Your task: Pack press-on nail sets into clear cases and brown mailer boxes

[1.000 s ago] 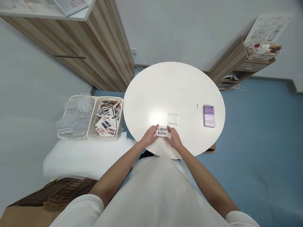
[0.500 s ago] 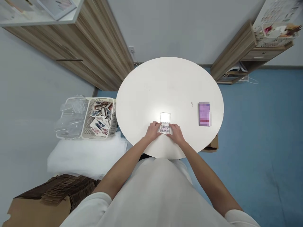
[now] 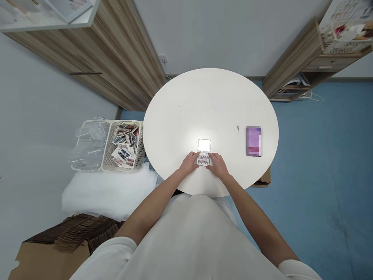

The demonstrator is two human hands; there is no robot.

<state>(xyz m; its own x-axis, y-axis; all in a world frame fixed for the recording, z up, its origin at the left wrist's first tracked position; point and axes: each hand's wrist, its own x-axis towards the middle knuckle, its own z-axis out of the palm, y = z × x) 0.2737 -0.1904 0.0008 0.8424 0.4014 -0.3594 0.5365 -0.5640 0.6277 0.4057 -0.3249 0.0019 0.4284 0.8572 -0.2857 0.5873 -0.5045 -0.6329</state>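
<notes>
A small clear plastic case (image 3: 203, 164) lies on the white oval table (image 3: 210, 97) near its front edge, its lid (image 3: 204, 145) tipped back and shining with glare. Inside are two rows of small, shiny pinkish pieces that look like press-on nails (image 3: 203, 158). At the case's left side, my left hand (image 3: 190, 162) grips the edge between thumb and fingers. My right hand (image 3: 218, 165) does the same on the right side. The undersides of the fingers are hidden.
A purple blurred box or packet (image 3: 254, 141) lies at the table's right. Left of the table stand a white basket (image 3: 140, 149) of nail cards and a basket of clear plastic shells (image 3: 90, 146). White sheets (image 3: 107, 192) and a cardboard box (image 3: 49, 260) are nearer me.
The view has shifted slightly. Both hands stay at the sides of the open case, with hardly any visible movement.
</notes>
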